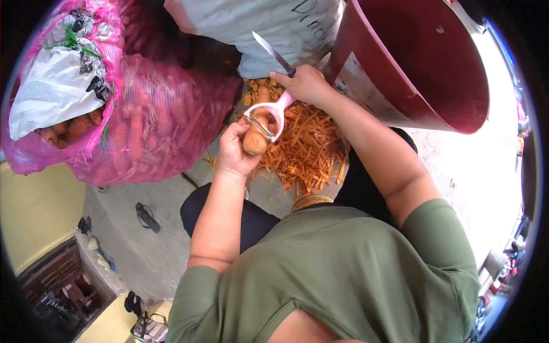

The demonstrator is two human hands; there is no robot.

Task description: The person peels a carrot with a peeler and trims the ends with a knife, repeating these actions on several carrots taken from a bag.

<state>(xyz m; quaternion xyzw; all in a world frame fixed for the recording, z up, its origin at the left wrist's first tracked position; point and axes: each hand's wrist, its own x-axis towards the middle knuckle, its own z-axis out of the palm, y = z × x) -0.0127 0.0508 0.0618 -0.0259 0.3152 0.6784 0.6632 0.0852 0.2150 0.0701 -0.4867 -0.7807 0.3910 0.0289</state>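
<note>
My left hand (239, 150) is closed around the thick end of a carrot (255, 144), which points away from me. In my right hand (309, 87) is a pink Y-shaped peeler (280, 112), its blade lying across the carrot near my left fingers. The same hand also grips a knife (270, 50), with its blade sticking out toward the far left. Below both hands a heap of orange carrot peelings (309, 151) covers the floor between my legs. Some small carrot pieces (251, 94) lie at its far edge.
Pink mesh sacks of carrots (151, 123) stand at the left, one with white plastic (54, 86) at its mouth. A white sack (269, 28) with writing leans at the far side. A large dark red bucket (366, 63) tilts at the right. A sandal (147, 218) lies on the floor.
</note>
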